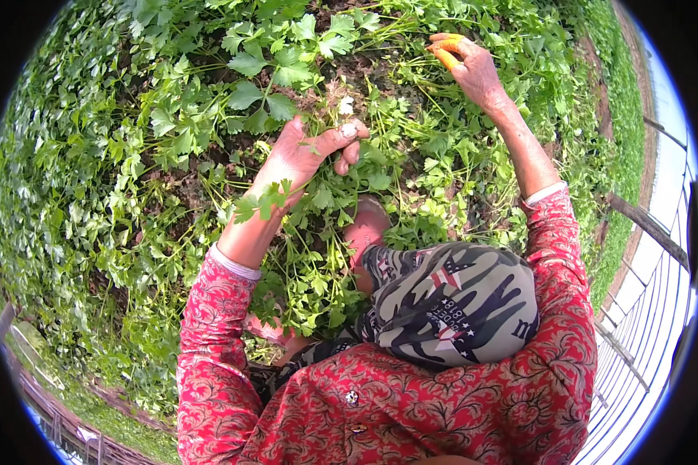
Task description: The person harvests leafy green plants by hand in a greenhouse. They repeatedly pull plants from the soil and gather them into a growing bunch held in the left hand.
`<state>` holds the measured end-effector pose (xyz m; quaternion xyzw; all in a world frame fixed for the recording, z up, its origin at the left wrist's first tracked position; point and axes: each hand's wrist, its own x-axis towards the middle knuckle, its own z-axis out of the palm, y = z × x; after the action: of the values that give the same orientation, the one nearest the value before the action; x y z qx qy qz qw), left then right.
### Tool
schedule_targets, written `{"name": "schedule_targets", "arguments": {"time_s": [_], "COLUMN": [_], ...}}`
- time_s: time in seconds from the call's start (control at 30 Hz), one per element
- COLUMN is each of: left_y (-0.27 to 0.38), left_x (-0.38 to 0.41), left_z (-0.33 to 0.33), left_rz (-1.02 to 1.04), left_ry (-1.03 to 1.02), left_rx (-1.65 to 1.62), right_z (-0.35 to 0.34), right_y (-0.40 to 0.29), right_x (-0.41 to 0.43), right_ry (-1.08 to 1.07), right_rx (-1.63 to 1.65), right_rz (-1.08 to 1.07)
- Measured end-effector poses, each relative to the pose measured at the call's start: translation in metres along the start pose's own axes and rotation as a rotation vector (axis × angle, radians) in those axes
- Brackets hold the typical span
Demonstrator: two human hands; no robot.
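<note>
My left hand [302,152] is closed around a small bunch of leafy green plants [321,279] that look like celery. Their pale, soil-flecked roots [333,96] stick up beyond my fingers, and the leaves hang below the hand towards my legs. Farther out on the right, my right hand [478,72] is bent low over stems and dark soil [355,67]. Orange coverings [447,55] wrap some of its fingers. The fingertips are curled close together, and whether they pinch a stem cannot be made out.
Dense growing celery-like plants [104,192] spread ahead and to the left. A pink shoe [367,226] stands among the leaves by my knee in camouflage trousers [453,302]. Wooden poles [648,224] and a ribbed, pale greenhouse-like cover [645,325] run along the right.
</note>
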<state>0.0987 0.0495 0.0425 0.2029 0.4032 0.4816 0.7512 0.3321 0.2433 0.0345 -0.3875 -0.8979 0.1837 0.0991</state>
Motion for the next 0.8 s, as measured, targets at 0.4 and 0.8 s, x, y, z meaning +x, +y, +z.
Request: {"name": "schedule_targets", "arguments": {"time_s": [0.4,0.8], "left_y": [-0.002,-0.001], "left_x": [-0.008,-0.013], "left_z": [-0.004,-0.003], "left_rz": [-0.015,-0.047], "left_ry": [-0.011,-0.019], "left_rx": [0.032,0.058], "right_z": [0.038,0.049], "right_y": [0.031,0.033], "right_x": [0.026,0.019], "right_ry": [-0.455,-0.337], "right_rx": [-0.551,-0.662], "right_rz": [0.215,-0.05]}}
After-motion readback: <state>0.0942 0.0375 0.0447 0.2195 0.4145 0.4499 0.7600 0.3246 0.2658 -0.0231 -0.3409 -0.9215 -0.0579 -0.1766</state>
